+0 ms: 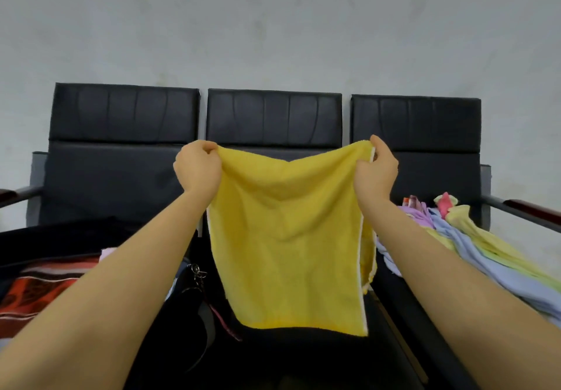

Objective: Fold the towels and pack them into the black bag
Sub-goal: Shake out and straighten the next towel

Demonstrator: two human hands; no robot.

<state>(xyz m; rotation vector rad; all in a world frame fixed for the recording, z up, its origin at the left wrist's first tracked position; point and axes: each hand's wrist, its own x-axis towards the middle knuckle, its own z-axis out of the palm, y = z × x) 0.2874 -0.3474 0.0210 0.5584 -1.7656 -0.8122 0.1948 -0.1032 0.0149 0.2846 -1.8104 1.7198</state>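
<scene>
The person holds a yellow towel (288,238) spread in mid-air at the centre of the frame, in front of a row of black seats (273,116). The left hand (198,166) pinches the upper left corner, fingers curled round the cloth; the right hand (376,166) pinches the upper right corner likewise. The towel hangs open and unfolded, so the step in hand appears to be the first fold. The next move likely calls for bringing the two corners together, edges aligned. The black bag (60,238) lies open at lower left (patterned cloth inside). More towels (473,238) lie heaped at right, not yet folded.
</scene>
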